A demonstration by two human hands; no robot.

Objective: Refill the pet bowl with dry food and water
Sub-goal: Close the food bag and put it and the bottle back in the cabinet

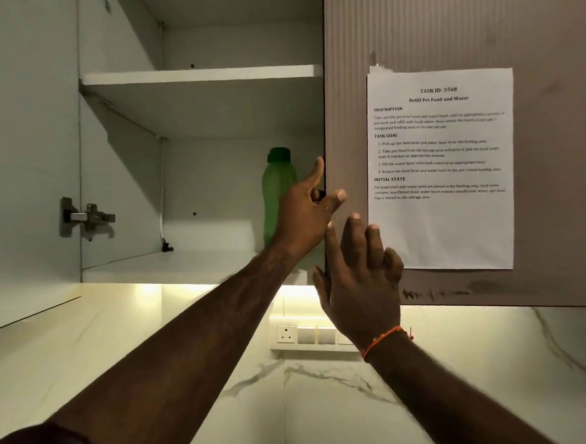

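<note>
left hand (306, 204) fingers spread wide, empty, at green bottle (277, 192). right hand (360, 279) flat on door (444, 27), 3 o'clock. grip the body firmly.

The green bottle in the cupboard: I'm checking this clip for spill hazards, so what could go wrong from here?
1. The left hand reaches with spread fingers beside the tall, upright green bottle; a nudge could topple it off the lower shelf.
2. The right hand lies on the edge of the closed door; if that door swings, it could knock the left hand or the bottle.
</note>
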